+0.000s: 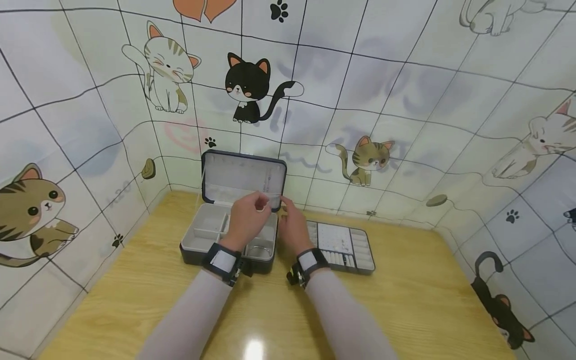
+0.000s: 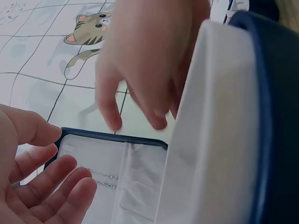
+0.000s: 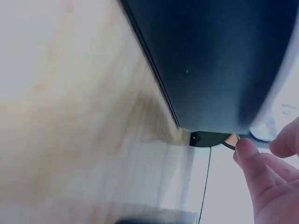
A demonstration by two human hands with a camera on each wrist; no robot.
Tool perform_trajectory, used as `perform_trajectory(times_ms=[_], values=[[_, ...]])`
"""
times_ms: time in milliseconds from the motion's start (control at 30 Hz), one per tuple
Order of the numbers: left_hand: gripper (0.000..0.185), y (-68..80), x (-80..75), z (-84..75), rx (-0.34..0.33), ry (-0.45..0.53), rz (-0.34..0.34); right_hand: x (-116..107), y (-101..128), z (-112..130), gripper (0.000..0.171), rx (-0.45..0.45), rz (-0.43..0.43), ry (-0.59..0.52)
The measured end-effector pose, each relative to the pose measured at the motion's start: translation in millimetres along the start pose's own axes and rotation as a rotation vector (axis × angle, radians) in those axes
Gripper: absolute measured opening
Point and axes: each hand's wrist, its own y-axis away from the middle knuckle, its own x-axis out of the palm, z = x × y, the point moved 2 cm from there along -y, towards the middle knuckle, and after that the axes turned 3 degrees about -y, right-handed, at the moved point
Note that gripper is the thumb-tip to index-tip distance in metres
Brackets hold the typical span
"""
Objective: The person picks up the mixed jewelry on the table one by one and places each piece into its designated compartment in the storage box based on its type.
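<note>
Both hands hide the jewelry box interior.

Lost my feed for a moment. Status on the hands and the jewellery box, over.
Left hand and right hand raised at the open lid; grip unclear. Jewellery box open on the table. Insert tray lies beside it. Nothing obstructing.

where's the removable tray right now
In the head view the tray lies flat on the wooden table, just right of the open jewelry box and beside the right hand.
</note>
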Motion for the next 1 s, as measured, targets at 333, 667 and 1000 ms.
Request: perform_trajectory(times_ms=[333,667,1000], values=[[0.019,7.6,19.5,-10.1,0.025,0.000,0.110,-43,54,-11,0.043,0.045,-0.125,-0.118],[0.029,37.2,54.0,-44.2,0.129,-0.051,0.255,-106,71,-40,0.037,0.166,-0.299,-0.044],[0.051,61.3,84.0,-52.8,0.080,-0.082,0.447,-137,99,-88,0.043,0.396,-0.394,0.106]])
